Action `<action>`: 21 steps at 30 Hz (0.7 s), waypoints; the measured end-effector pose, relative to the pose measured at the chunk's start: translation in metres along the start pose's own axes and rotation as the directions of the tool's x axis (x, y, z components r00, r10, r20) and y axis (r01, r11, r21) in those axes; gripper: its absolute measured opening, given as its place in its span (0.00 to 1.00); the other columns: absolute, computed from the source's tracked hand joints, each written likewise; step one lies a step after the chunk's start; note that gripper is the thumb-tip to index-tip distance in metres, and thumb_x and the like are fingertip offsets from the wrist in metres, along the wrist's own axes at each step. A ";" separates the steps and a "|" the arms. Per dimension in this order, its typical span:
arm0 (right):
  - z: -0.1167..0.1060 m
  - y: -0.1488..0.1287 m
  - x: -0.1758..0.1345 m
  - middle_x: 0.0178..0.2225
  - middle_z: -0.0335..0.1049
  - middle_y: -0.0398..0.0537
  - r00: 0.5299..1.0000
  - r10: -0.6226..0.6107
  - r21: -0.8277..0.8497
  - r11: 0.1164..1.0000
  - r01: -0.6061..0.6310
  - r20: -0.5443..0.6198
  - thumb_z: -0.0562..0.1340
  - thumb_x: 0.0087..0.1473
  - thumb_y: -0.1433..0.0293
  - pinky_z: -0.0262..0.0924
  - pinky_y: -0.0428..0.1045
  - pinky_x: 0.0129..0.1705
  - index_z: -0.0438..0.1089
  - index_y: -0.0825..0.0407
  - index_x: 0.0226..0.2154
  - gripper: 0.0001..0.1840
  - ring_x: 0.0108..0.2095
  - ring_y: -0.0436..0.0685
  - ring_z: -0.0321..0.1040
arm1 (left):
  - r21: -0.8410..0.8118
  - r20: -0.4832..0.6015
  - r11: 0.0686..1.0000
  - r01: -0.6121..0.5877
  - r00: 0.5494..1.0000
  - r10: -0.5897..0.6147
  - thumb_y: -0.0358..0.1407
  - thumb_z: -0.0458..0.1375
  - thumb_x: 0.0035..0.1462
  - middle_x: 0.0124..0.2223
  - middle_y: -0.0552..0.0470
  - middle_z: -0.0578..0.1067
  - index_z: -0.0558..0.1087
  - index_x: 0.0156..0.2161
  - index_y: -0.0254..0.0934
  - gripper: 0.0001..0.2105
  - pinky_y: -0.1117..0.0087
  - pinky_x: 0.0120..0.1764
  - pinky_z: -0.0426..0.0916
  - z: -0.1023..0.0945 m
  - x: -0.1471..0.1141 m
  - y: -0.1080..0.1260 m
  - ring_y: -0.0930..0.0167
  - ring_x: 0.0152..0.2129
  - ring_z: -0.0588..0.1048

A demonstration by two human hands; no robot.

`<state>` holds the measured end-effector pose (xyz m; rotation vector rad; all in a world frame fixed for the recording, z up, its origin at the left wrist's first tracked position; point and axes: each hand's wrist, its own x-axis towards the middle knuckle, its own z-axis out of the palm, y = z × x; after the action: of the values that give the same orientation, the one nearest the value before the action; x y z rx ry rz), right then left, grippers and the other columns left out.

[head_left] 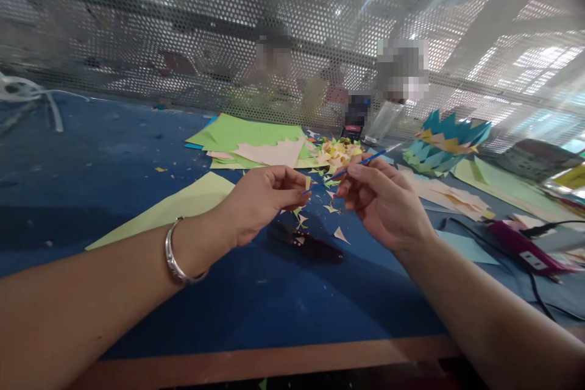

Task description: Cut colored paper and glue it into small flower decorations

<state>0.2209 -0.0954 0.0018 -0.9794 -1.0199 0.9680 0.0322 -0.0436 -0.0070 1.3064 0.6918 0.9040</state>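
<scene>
My left hand (269, 198), with a silver bangle on its wrist, pinches a small pale yellow paper piece (308, 183) between thumb and fingertips. My right hand (384, 201) grips a thin blue stick (372, 157) between thumb and forefinger. The stick slants down to the left, and its lower tip meets the left fingertips at the paper. Whether the paper is wound on the tip is too small to tell. Below both hands, dark-handled scissors or snips (315, 247) lie on the blue tabletop (256, 311), among cut paper scraps (340, 234).
Green and cream paper sheets (256, 134) are stacked behind my hands, beside a heap of small cuttings (338, 152). A yellow-green sheet (183, 207) lies under my left arm. To the right are a zigzag-edged paper ring (443, 143) and a purple power strip (525, 247) with a black cable.
</scene>
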 end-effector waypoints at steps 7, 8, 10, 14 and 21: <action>0.004 0.006 0.000 0.26 0.73 0.40 0.999 0.047 0.015 0.999 -0.047 -0.027 0.73 0.48 0.65 0.61 0.41 0.19 0.69 0.51 0.31 0.14 0.24 0.48 0.70 | -0.066 -0.023 0.997 0.048 0.999 -0.049 0.34 0.74 0.42 0.31 0.55 0.76 0.76 0.32 0.36 0.12 0.69 0.39 0.71 0.009 -0.008 0.004 0.74 0.29 0.74; 0.004 0.006 0.001 0.26 0.73 0.39 0.998 0.048 0.015 0.999 -0.047 -0.030 0.73 0.48 0.65 0.61 0.41 0.19 0.68 0.51 0.31 0.14 0.23 0.48 0.70 | -0.074 -0.022 0.996 0.050 0.998 -0.052 0.33 0.74 0.43 0.31 0.55 0.76 0.76 0.32 0.36 0.12 0.70 0.39 0.71 0.010 -0.009 0.004 0.74 0.29 0.74; 0.005 0.007 0.000 0.27 0.73 0.39 0.999 0.039 0.008 0.999 -0.039 -0.027 0.73 0.48 0.64 0.61 0.41 0.19 0.68 0.50 0.32 0.15 0.23 0.48 0.70 | -0.084 -0.017 0.995 0.050 0.999 -0.052 0.33 0.74 0.43 0.31 0.55 0.76 0.76 0.32 0.35 0.12 0.70 0.38 0.71 0.011 -0.011 0.005 0.74 0.29 0.75; 0.007 0.008 0.000 0.26 0.72 0.38 1.000 0.017 0.003 1.000 -0.017 -0.010 0.73 0.47 0.64 0.60 0.40 0.18 0.67 0.50 0.32 0.15 0.22 0.47 0.69 | -0.099 0.005 0.994 0.051 0.999 -0.051 0.33 0.74 0.43 0.31 0.54 0.77 0.76 0.33 0.34 0.12 0.70 0.38 0.71 0.011 -0.012 0.005 0.73 0.29 0.76; 0.006 0.007 -0.001 0.25 0.70 0.36 0.999 -0.038 -0.012 0.999 0.038 -0.009 0.72 0.48 0.64 0.60 0.41 0.18 0.66 0.49 0.33 0.15 0.21 0.47 0.68 | -0.145 0.017 0.981 0.126 0.992 -0.125 0.39 0.63 0.59 0.33 0.48 0.82 0.79 0.32 0.35 0.09 0.70 0.36 0.72 0.008 -0.011 0.014 0.70 0.30 0.80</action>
<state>0.2135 -0.0938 -0.0038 -0.9699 -1.0339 0.9264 0.0316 -0.0570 0.0073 1.1231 0.6820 0.8309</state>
